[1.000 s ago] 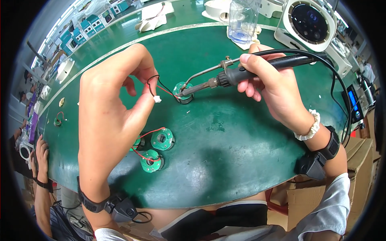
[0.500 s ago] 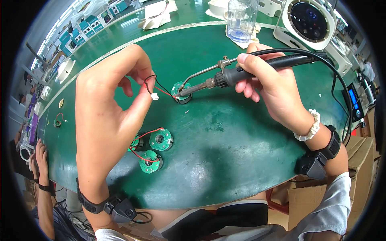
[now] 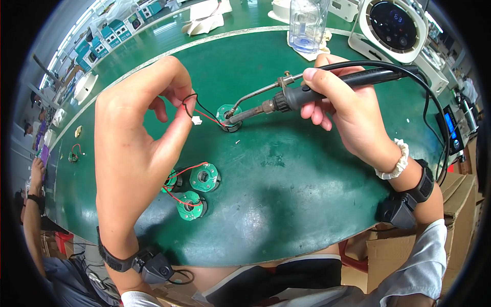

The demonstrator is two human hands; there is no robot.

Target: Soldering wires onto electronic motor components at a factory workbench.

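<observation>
Between thumb and fingers, my left hand (image 3: pixel 146 112) pinches a thin red and black wire pair (image 3: pixel 204 110) with a small white connector (image 3: pixel 196 120). The wires run to a round green circuit board (image 3: pixel 225 110) on a dark base. My right hand (image 3: pixel 340 94) grips a black soldering iron (image 3: pixel 291 97) with a thin metal feed tube alongside. Its tip meets the board's near edge, where the wires end. Closer to me, beside my left wrist, sit a few similar boards (image 3: pixel 203 177) with red wires; my hand partly hides one.
A clear plastic container (image 3: pixel 307 30) and a white round device with a dark display (image 3: pixel 393 26) stand at the back right. The iron's cable loops toward a unit with a blue screen (image 3: pixel 451 125). At far left, a co-worker's arm (image 3: pixel 35 204) reaches to the table edge.
My left hand has shifted very slightly left with the wires, and the black wire now arcs toward the board. The iron stays put. The co-worker's arm at far left has moved farther away.
</observation>
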